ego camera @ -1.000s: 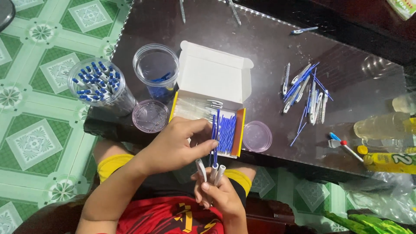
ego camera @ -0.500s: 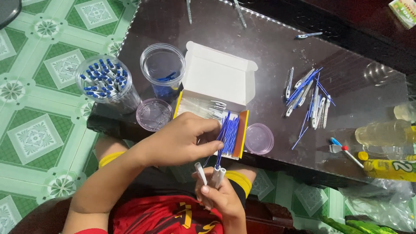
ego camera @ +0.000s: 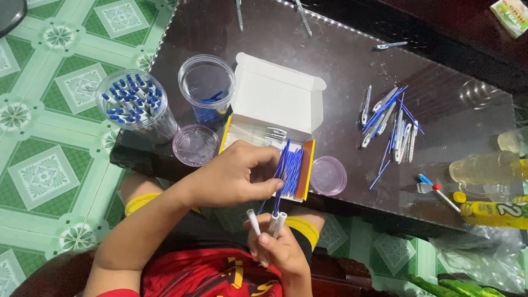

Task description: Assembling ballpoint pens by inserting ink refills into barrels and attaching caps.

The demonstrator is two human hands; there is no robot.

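Fingers of the left hand [ego camera: 234,176] pinch together on a thin blue refill [ego camera: 279,181], its lower end dipping toward the white pen barrels [ego camera: 269,223] below; the right hand [ego camera: 278,250], at 6 o'clock in the view, is curled shut around those three barrels, their open ends pointing up. The refill comes from the open white box [ego camera: 275,118] at the middle of the dark glass table [ego camera: 341,60], where a bundle of blue refills [ego camera: 294,170] lies at the box's 5 o'clock corner beside clear parts (too small to tell apart).

Judging progress: a clear cup [ego camera: 135,104] at 9 o'clock of the box stands packed with blue-capped pens, which looks like the finished lot; a second cup [ego camera: 206,88] just right of it holds only a few blue pieces; two round lids [ego camera: 195,146] lie flat, one on either side of the box. At 3 o'clock a loose heap of barrels and refills [ego camera: 390,118] waits unassembled; so a good share seems done, with the box bundle, the heap and the three barrels in hand left.
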